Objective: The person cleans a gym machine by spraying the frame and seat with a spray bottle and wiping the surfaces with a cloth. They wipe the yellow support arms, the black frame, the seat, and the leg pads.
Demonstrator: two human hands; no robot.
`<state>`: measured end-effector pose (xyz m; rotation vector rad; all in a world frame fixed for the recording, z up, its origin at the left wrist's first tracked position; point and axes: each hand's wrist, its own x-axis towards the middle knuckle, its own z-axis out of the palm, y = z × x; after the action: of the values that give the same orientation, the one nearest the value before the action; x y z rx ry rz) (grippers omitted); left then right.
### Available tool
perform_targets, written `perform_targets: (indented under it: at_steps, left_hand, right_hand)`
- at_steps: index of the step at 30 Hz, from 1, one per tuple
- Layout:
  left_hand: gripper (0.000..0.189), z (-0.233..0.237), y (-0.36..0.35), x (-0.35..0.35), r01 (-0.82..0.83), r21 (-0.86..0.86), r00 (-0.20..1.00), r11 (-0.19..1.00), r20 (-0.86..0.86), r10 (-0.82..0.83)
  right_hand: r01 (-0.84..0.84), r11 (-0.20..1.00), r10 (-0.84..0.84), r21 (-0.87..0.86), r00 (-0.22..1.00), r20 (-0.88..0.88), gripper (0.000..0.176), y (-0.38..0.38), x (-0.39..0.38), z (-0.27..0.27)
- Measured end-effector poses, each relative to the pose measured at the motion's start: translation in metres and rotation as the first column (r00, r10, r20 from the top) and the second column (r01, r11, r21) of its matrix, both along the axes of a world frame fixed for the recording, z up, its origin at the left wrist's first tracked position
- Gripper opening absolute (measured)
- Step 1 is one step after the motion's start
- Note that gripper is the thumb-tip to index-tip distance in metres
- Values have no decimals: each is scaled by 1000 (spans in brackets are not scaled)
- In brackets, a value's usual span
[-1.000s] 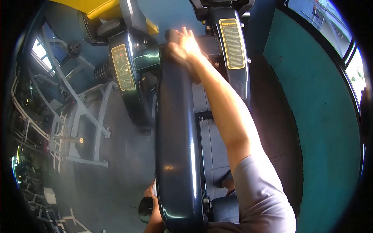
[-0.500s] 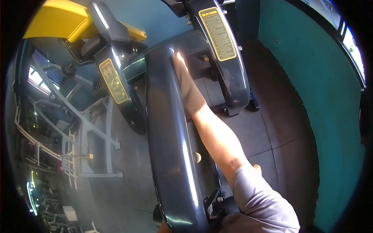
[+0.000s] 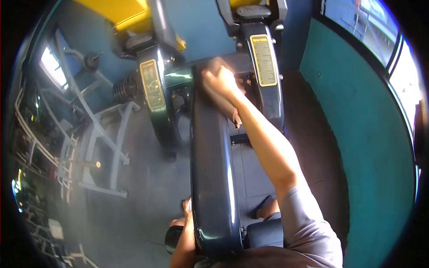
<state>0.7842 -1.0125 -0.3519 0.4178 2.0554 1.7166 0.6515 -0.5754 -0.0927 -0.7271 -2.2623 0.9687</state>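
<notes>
A long black glossy padded beam [image 3: 210, 178] of a gym machine runs up the middle of the head view. My right hand [image 3: 221, 80] is closed on a brownish cloth [image 3: 223, 102] near the beam's far end. The cloth lies against the beam's upper right side and hangs below my wrist; motion blurs it and my fingers. Low down, my left hand [image 3: 187, 206] is beside the beam's left edge, fingers curled and partly hidden. A small whitish patch shows at it, too small to name.
Two black uprights with yellow-edged labels, the left label [image 3: 152, 84] and the right label [image 3: 263, 60], flank the beam's far end. Grey machine frames [image 3: 96, 120] stand at the left. A teal wall [image 3: 357, 120] with windows runs along the right. Dark floor tiles [image 3: 257, 172] lie below.
My right hand and cloth have moved from the beam's right side onto its far top, exposing the hand. My left hand has come into view at lower left. The view has shifted.
</notes>
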Motion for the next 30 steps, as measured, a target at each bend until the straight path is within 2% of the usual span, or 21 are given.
perform_targets:
  at_steps: [1,3,5,6,7,9,10,11,13,14,16,17,18,19,20,22,25,27,28,30]
  left_hand:
    - [29,-10,1,-5,14,62,999,998,37,-16]
    - [29,-28,2,-11,39,216,986,976,152,-73]
    - [32,12,17,-1,-9,-6,987,1000,-161,8]
    - [33,8,16,-3,-15,-50,992,999,-129,8]
    - [32,-1,16,-2,-44,47,993,998,-105,49]
    - [22,-12,16,2,-142,87,899,986,-405,165]
    - [19,9,19,0,-190,44,788,981,-590,179]
    - [18,27,16,-6,-81,27,899,996,-431,85]
    - [17,19,14,-11,-124,53,908,991,-396,135]
    - [18,32,13,-13,-105,125,934,987,-328,141]
    - [25,37,13,-14,-101,180,969,978,-207,138]
    - [30,36,11,-16,-85,190,983,978,-144,114]
    - [25,40,10,-16,-70,191,979,979,-176,104]
    - [21,44,10,-16,-59,192,972,980,-211,100]
    - [20,39,9,-18,-10,169,984,986,-173,39]
    - [17,45,8,-23,-20,204,973,979,-222,66]
    - [19,47,7,-28,-34,206,935,978,-338,103]
    - [22,40,7,-28,8,99,926,995,-377,30]
    - [22,42,6,-28,-7,101,926,995,-375,45]
    - [23,50,3,-28,-24,94,922,995,-382,59]
  right_hand:
    - [-91,990,90,109,996,15,86,-21,21,15]
    - [-170,897,38,409,949,312,93,-72,59,33]
    - [-374,788,215,489,911,351,88,-120,116,44]
    - [-447,727,290,521,888,356,90,-142,143,41]
    - [-564,673,330,479,808,488,89,-176,175,67]
    - [-757,492,473,430,648,597,80,-219,216,84]
    - [-844,388,508,371,531,678,80,-228,224,88]
    - [-859,342,514,381,510,690,73,-230,221,91]
    - [-901,247,547,356,433,716,61,-219,187,99]
    - [-901,213,544,378,431,720,54,-214,165,97]
    - [-937,185,418,297,348,839,56,-193,112,95]
    - [-912,252,197,324,376,905,56,-176,81,89]
    - [-878,307,-32,367,376,926,56,-160,50,79]
    - [-921,290,-192,258,208,959,60,-154,15,76]
    - [-946,288,-346,148,41,937,64,-149,-18,73]
    - [-933,322,-516,162,-30,856,68,-132,-58,53]
    - [-980,108,-672,170,54,739,67,-111,-80,25]
    - [-978,93,-686,185,71,724,65,-103,-76,18]
    - [-975,94,-690,200,81,719,65,-104,-67,21]
    - [-968,150,-630,201,63,774,62,-146,-39,40]
